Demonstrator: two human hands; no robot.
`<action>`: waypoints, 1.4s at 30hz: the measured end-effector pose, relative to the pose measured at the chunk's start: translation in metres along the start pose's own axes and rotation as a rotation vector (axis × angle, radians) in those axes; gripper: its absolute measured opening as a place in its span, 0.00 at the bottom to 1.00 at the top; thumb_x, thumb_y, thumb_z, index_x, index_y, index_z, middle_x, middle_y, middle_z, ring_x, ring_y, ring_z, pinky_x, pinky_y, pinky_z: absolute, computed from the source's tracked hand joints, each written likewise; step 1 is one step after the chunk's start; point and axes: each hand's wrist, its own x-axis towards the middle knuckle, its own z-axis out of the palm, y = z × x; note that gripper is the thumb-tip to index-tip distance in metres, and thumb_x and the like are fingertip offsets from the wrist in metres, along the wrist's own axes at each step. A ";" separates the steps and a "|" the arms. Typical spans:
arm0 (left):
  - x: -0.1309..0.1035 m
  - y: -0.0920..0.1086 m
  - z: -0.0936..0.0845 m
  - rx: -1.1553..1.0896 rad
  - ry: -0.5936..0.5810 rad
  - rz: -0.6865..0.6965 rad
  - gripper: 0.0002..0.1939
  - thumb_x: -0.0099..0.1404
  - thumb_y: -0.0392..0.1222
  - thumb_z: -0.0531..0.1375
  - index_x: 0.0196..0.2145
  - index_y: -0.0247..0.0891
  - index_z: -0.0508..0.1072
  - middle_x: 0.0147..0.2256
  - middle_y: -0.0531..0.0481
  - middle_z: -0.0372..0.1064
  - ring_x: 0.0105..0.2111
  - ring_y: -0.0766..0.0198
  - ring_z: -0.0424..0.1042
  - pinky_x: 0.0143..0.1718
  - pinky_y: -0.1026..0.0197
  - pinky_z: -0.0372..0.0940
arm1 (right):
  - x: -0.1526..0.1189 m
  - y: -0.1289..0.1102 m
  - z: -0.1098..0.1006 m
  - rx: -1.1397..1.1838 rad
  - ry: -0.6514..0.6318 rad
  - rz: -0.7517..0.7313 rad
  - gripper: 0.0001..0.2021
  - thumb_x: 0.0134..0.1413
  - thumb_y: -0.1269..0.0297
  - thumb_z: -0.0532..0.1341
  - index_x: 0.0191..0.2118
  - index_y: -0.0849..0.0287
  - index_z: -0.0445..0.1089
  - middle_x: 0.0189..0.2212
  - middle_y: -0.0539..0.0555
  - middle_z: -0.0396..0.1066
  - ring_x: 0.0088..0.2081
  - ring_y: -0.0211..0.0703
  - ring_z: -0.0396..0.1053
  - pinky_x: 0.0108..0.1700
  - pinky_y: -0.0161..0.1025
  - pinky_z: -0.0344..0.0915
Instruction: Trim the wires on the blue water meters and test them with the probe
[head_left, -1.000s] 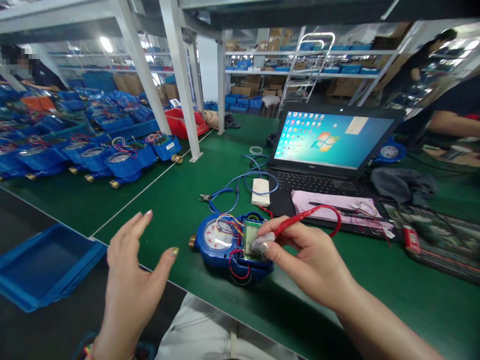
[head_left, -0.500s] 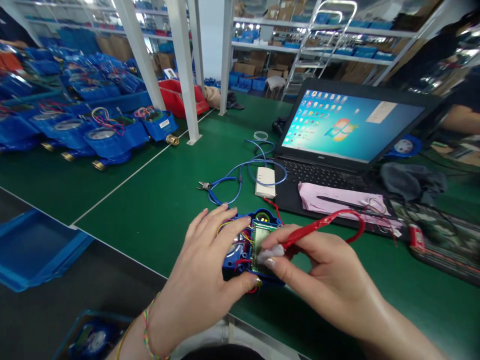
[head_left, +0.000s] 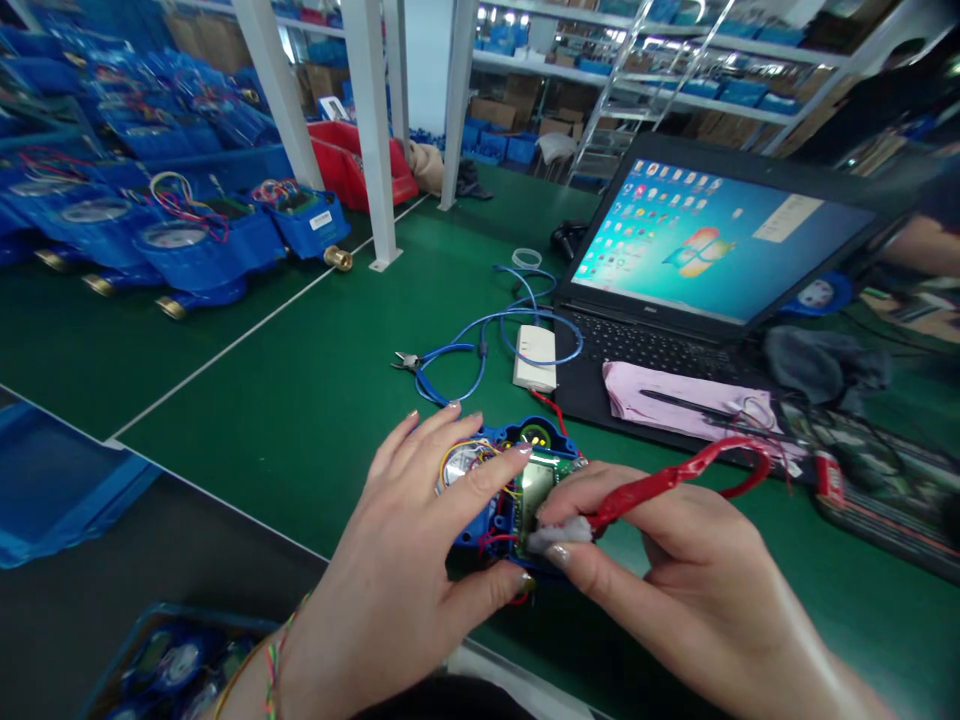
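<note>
A blue meter housing (head_left: 471, 528) with a green circuit board, a small display (head_left: 535, 484) and coloured wires lies at the table's front edge. My left hand (head_left: 420, 540) is spread over its left side, with the thumb at the lower edge and the fingers across the top, gripping it. Between thumb and fingers, my right hand (head_left: 660, 550) pinches the whitish end (head_left: 559, 535) of a red-wrapped cable (head_left: 652, 490). That end rests against the lower part of the board; its tip contact is hidden.
Behind the housing are blue-handled cutters (head_left: 409, 361), a white box (head_left: 535, 357) and a blue cable. A laptop (head_left: 645, 340) with pink cloth (head_left: 675, 397) stands right. Blue meters (head_left: 187, 250) crowd the left. A person's arm (head_left: 926, 240) shows far right.
The view has shifted slightly. Both hands, the housing and the red cable appear a little further right and lower. The whitish end is still at the board, and both grips look the same.
</note>
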 end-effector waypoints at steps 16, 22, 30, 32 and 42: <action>-0.001 -0.001 0.002 0.022 0.010 0.016 0.34 0.60 0.45 0.62 0.60 0.48 0.52 0.61 0.48 0.47 0.61 0.53 0.45 0.62 0.41 0.43 | 0.004 -0.004 -0.002 -0.092 -0.003 -0.023 0.04 0.50 0.72 0.61 0.30 0.56 0.70 0.29 0.43 0.76 0.30 0.32 0.74 0.36 0.26 0.68; -0.001 -0.001 0.001 0.002 0.022 0.027 0.32 0.61 0.44 0.61 0.60 0.47 0.53 0.60 0.47 0.50 0.61 0.52 0.46 0.62 0.40 0.44 | 0.003 -0.004 -0.002 -0.119 -0.025 -0.025 0.03 0.51 0.72 0.60 0.31 0.56 0.70 0.29 0.46 0.76 0.31 0.36 0.75 0.35 0.30 0.70; -0.001 0.000 0.001 0.006 0.017 0.017 0.32 0.61 0.44 0.61 0.59 0.47 0.54 0.60 0.48 0.50 0.61 0.53 0.46 0.62 0.40 0.44 | 0.001 -0.003 -0.003 -0.171 -0.023 -0.094 0.04 0.52 0.73 0.59 0.33 0.57 0.69 0.30 0.46 0.76 0.32 0.33 0.74 0.38 0.27 0.69; -0.001 0.000 0.000 0.008 0.016 0.021 0.31 0.61 0.44 0.61 0.59 0.47 0.53 0.59 0.48 0.50 0.61 0.53 0.46 0.62 0.41 0.44 | 0.001 -0.003 -0.003 -0.175 -0.017 -0.109 0.04 0.52 0.73 0.60 0.33 0.57 0.69 0.30 0.46 0.76 0.32 0.33 0.74 0.37 0.27 0.69; 0.001 -0.002 0.000 -0.013 0.030 0.029 0.31 0.62 0.45 0.60 0.60 0.46 0.53 0.60 0.45 0.49 0.61 0.50 0.46 0.61 0.38 0.45 | 0.003 -0.011 0.004 -0.182 0.060 -0.219 0.08 0.51 0.77 0.57 0.34 0.57 0.67 0.27 0.49 0.75 0.29 0.38 0.74 0.32 0.31 0.72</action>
